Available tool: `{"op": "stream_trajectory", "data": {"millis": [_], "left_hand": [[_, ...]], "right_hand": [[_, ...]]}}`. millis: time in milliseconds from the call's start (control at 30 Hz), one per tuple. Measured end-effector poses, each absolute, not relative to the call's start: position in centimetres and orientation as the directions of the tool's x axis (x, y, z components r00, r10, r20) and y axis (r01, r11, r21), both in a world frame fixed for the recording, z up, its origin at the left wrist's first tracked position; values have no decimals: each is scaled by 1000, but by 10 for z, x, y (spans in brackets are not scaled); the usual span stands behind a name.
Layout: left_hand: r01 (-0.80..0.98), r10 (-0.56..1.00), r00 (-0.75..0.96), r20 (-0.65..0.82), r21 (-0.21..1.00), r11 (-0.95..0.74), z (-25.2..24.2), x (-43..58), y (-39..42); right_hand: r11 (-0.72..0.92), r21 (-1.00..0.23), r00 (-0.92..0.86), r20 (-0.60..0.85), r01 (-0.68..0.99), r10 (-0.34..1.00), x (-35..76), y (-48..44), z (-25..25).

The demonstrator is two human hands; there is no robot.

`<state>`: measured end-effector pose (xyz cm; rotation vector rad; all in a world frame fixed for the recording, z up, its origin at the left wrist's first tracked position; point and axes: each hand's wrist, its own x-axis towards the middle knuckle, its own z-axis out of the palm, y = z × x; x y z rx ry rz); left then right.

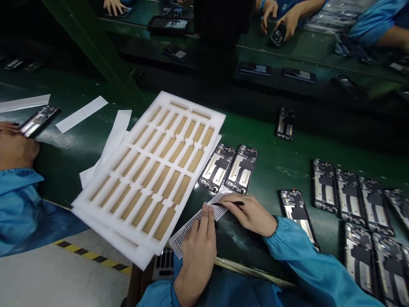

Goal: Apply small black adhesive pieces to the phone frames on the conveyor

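My left hand (200, 243) pinches a white sheet punched with rows of small black-edged holes (188, 228) on the green bench. My right hand (247, 214) grips a thin black tool (231, 204), whose tip meets a lifted white corner of that sheet (217, 201). Just above my hands lie two phone mid-frames (217, 167) with black and gold-coloured backs, the nearer edge close to my right fingers. Another frame (298, 217) lies right of my right wrist, and several more fill the bench to the right.
A white foam tray (147, 170) with gold-brown slots lies stacked left of my hands. White paper strips (111, 143) sit beyond it. A co-worker in a blue sleeve (19, 204) holds a frame at the left. Another person's hands (281, 21) work across a dark gap.
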<state>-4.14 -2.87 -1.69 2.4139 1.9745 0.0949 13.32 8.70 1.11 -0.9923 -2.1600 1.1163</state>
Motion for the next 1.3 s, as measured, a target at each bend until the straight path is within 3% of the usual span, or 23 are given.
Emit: {"op": "stream_trajectory", "data": {"millis": [200, 300, 367, 433, 500, 533, 600, 667, 800, 967, 1200, 1300], "left_hand": [[962, 966, 208, 154, 147, -231, -24, -53, -28], [917, 956, 145, 255, 328, -227, -25, -61, -28], [859, 962, -66, 265, 506, -80, -19, -64, -29], [683, 931, -353, 92, 706, 189, -8, -60, -28], [342, 871, -443, -212, 858, 383, 4, -47, -22], [142, 855, -372, -360, 889, 436, 9, -38, -18], [-159, 825, -126, -551, 832, 532, 16, -17, -10], [-244, 793, 71, -606, 760, 603, 18, 3, -4], [-103, 777, 221, -589, 778, 620, 21, 25, 0], [142, 791, 269, -549, 835, 531, 24, 32, 3], [268, 891, 283, -355, 921, 283, 13, 36, 13], [420, 887, 416, -201, 907, 9, 10, 48, 12]], "right_hand": [[427, -834, -508, 214, 350, 834, 116, 74, 5], [420, -852, -367, 300, 311, 880, 122, 59, -2], [320, -892, -157, 284, 319, 946, 147, 51, 0], [177, -925, 99, 222, 337, 970, 188, 46, 3], [91, -935, 280, 194, 344, 940, 232, 44, 1], [54, -939, 342, 178, 340, 923, 252, 44, -3], [-8, -948, 408, 129, 317, 904, 278, 46, -13], [-40, -955, 424, 92, 293, 901, 286, 48, -25], [-44, -961, 432, 82, 274, 898, 280, 49, -34], [-57, -955, 433, 78, 290, 898, 280, 47, -32], [7, -908, 365, 175, 418, 915, 277, 42, -29], [118, -860, 393, 344, 497, 853, 282, 27, -9]]}}
